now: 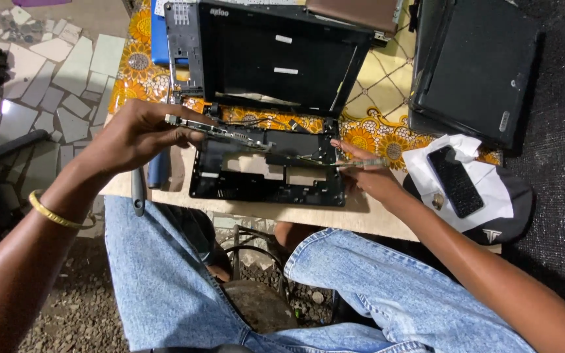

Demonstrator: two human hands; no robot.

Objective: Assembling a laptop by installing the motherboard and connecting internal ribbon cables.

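Head view looks down on a gutted small laptop base (266,173) lying on the bench (374,219) between the two hands; left hand (140,134) is pinched shut on the end of a long circuit board (220,131), lifting it above the base; right hand (367,173) grips a slim tool (361,161) whose tip meets the board's far end; best, I judge, to keep the board level and ease it up slowly so no cable snags; left wrist is bent inward, forearm angled across a denim knee (165,274); a phone (454,181) rests on white paper beyond the right hand.
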